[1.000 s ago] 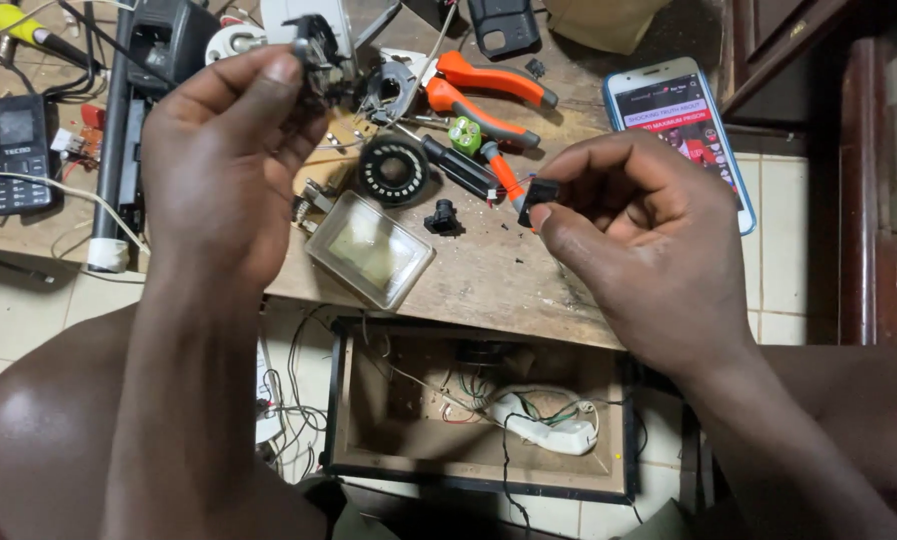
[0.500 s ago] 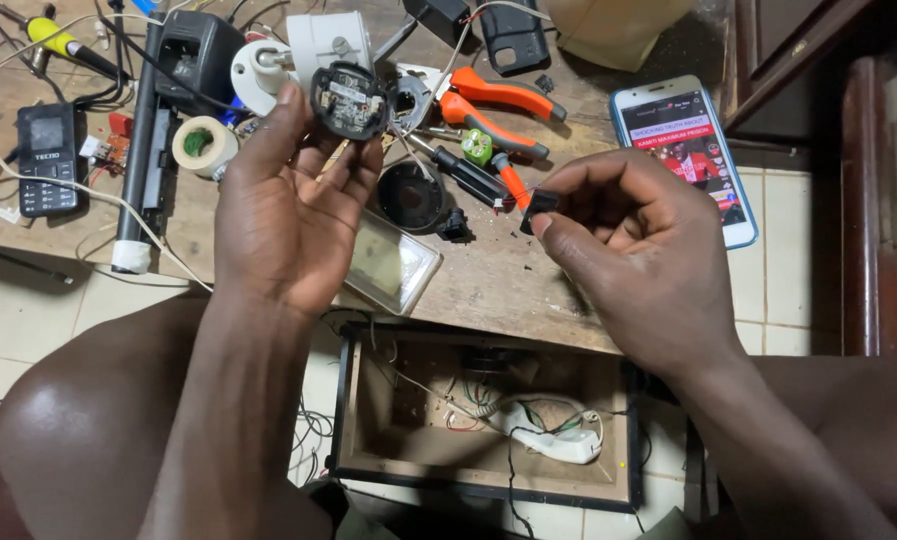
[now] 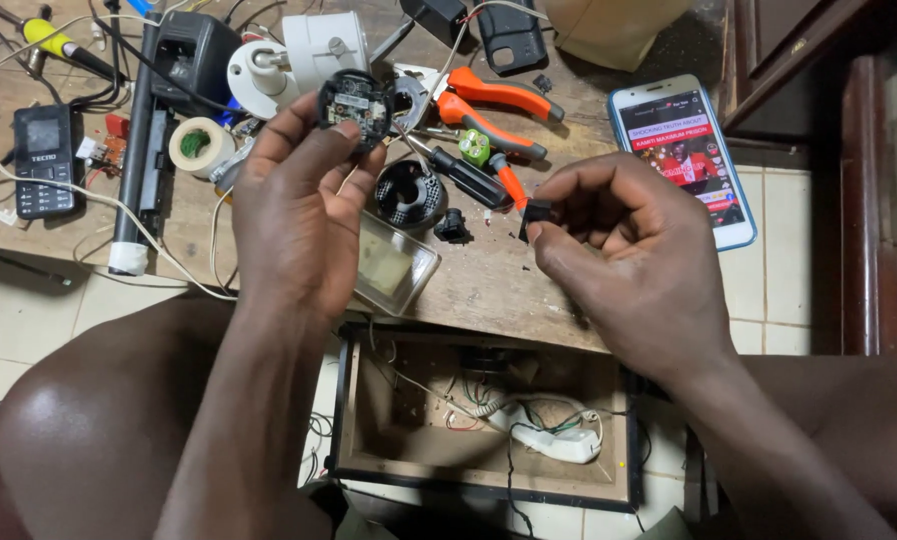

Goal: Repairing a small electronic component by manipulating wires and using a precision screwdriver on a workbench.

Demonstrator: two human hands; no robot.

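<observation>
Lifted a little higher and turned since half a second ago: left hand [image 3: 303, 205], now pinching a round black circuit module [image 3: 354, 102] between thumb and fingertips at 11 o'clock. Right hand [image 3: 633, 255] almost unmoved at 3 o'clock, closed on a small black part [image 3: 536, 213] held at the fingertips, well apart from the module.

Nearest, at 6 o'clock: open black-framed box [image 3: 348, 400] with loose wires and a white piece inside, down between the knees. Just beyond, on the wooden tabletop [image 3: 488, 290]: clear rectangular plastic cover [image 3: 396, 265], partly behind the left hand. Further up, near the centre: black ribbed ring [image 3: 411, 193] and a small black fitting [image 3: 453, 227] just beside it. Past those, at 12 o'clock: orange-handled pliers [image 3: 498, 110] and a white camera housing [image 3: 308, 50]. At 2 o'clock: smartphone [image 3: 683, 150] with a lit screen. At 10 o'clock: roll of tape [image 3: 200, 145] and a black keypad phone [image 3: 44, 160].
</observation>
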